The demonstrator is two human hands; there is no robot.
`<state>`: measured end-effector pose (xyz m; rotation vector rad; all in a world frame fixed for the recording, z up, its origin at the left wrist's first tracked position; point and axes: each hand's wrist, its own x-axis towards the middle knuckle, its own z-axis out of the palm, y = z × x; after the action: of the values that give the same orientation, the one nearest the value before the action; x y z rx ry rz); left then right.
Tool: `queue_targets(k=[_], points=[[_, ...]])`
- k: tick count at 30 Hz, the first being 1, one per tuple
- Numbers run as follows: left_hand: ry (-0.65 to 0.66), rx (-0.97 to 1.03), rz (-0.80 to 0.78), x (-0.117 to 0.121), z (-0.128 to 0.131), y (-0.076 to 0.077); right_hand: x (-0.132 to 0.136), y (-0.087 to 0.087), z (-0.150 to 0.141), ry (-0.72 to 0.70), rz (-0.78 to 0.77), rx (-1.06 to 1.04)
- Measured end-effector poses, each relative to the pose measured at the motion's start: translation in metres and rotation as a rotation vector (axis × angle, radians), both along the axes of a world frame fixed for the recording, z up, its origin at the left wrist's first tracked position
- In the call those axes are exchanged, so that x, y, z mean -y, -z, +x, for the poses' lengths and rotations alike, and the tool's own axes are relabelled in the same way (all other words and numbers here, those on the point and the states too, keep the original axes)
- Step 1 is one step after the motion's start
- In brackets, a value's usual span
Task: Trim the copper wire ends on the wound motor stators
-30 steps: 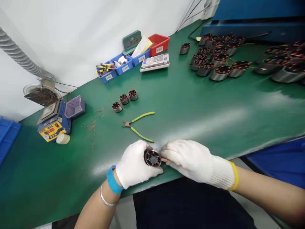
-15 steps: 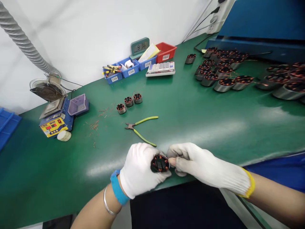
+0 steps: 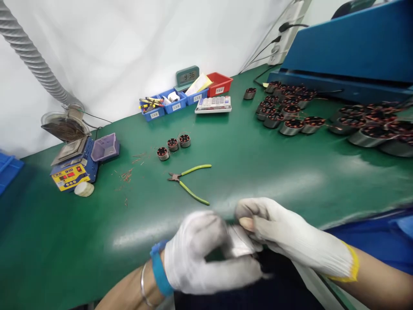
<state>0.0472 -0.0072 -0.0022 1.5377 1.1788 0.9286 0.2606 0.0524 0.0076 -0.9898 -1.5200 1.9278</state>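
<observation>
A motor stator (image 3: 238, 242), a short steel ring, is between my hands just above the table's front edge. Motion blurs it, and its silvery side faces up, so its copper windings are hidden. My left hand (image 3: 201, 254), in a white glove, has its blurred fingers and thumb around the stator's left side, with a gap near the palm. At the right end, my right hand (image 3: 269, 224) is closed with thumb and fingers pinched against the stator. A bare thumb tip pokes out of that glove. Diagonal cutters (image 3: 176, 177) with green handles lie spread beyond my hands.
Three small stators (image 3: 173, 144) stand in a row near copper wire scraps (image 3: 127, 175). Many more stators (image 3: 292, 125) crowd the right by a blue machine (image 3: 342, 47). A calculator (image 3: 213, 104), labelled bins (image 3: 174, 106), a red bin (image 3: 220, 80) and a solder pot (image 3: 72, 174) line the back.
The stator has turned from showing its wound opening to showing its steel side. My left hand has shifted right and loosened its fingers around it. My right hand keeps close to the stator's right end.
</observation>
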Motion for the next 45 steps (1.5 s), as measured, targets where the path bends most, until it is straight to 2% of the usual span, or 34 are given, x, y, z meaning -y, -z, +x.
queue_targets(k=[2,4,5,7,9,11,14,16,17,18,19,22,23,24,26,28,30,31,32,35,37,38,40,42,44,45], points=[[0.004,0.152,-0.031,-0.001,0.001,0.005,0.004,-0.011,0.002,-0.038,0.098,0.114],[-0.034,0.293,-0.136,-0.012,0.003,0.010,0.005,-0.020,0.003,-0.079,0.292,0.310],[0.008,0.337,-0.228,-0.019,0.004,0.011,0.005,-0.023,0.002,-0.093,0.415,0.417],[0.206,0.437,-0.541,-0.032,0.004,0.012,0.000,-0.026,-0.001,-0.107,0.622,0.580],[0.302,0.525,-0.712,-0.039,0.002,0.007,-0.006,-0.027,-0.004,-0.125,0.691,0.667],[0.181,0.617,-0.614,-0.039,-0.002,-0.001,-0.013,-0.028,-0.006,-0.144,0.634,0.690],[-0.158,0.726,-0.312,-0.037,-0.008,-0.013,-0.016,-0.035,-0.008,-0.175,0.531,0.664],[-0.321,0.721,-0.197,-0.039,-0.009,-0.015,-0.013,-0.041,-0.013,-0.226,0.536,0.657],[-0.347,0.711,-0.184,-0.041,-0.008,-0.015,-0.011,-0.044,-0.016,-0.257,0.570,0.663],[-0.323,0.702,-0.200,-0.043,-0.007,-0.013,-0.009,-0.047,-0.020,-0.282,0.627,0.674],[-0.247,0.695,-0.241,-0.044,-0.005,-0.011,-0.008,-0.048,-0.023,-0.301,0.697,0.695],[0.105,0.586,-0.373,-0.043,0.001,-0.006,-0.009,-0.049,-0.030,-0.316,0.943,0.791],[0.151,0.515,-0.363,-0.042,0.001,-0.006,-0.011,-0.049,-0.030,-0.301,1.027,0.828],[0.126,0.445,-0.310,-0.040,0.001,-0.006,-0.014,-0.049,-0.029,-0.284,1.099,0.861],[-0.094,0.374,-0.122,-0.038,-0.002,-0.007,-0.018,-0.051,-0.025,-0.253,1.219,0.879],[-0.353,0.471,0.039,-0.040,-0.008,-0.007,-0.020,-0.056,-0.023,-0.242,1.304,0.838],[-0.471,0.659,0.037,-0.046,-0.013,-0.006,-0.019,-0.060,-0.023,-0.246,1.383,0.759],[-0.453,0.731,-0.038,-0.050,-0.014,-0.005,-0.018,-0.061,-0.025,-0.235,1.434,0.728],[-0.379,0.767,-0.152,-0.052,-0.014,-0.002,-0.017,-0.060,-0.027,-0.236,1.481,0.707],[0.006,0.674,-0.511,-0.053,-0.009,0.006,-0.016,-0.054,-0.031,-0.251,1.590,0.719],[0.167,0.582,-0.600,-0.048,-0.006,0.008,-0.018,-0.052,-0.030,-0.262,1.620,0.740],[0.183,0.550,-0.576,-0.046,-0.006,0.006,-0.019,-0.053,-0.028,-0.253,1.625,0.745],[0.079,0.562,-0.409,-0.043,-0.009,0.000,-0.021,-0.060,-0.024,-0.236,1.601,0.740],[-0.106,0.646,-0.212,-0.043,-0.012,-0.007,-0.021,-0.070,-0.022,-0.226,1.543,0.730],[-0.256,0.759,-0.127,-0.046,-0.014,-0.009,-0.021,-0.078,-0.025,-0.247,1.478,0.730],[-0.262,0.792,-0.144,-0.048,-0.014,-0.008,-0.021,-0.080,-0.027,-0.277,1.451,0.740]])
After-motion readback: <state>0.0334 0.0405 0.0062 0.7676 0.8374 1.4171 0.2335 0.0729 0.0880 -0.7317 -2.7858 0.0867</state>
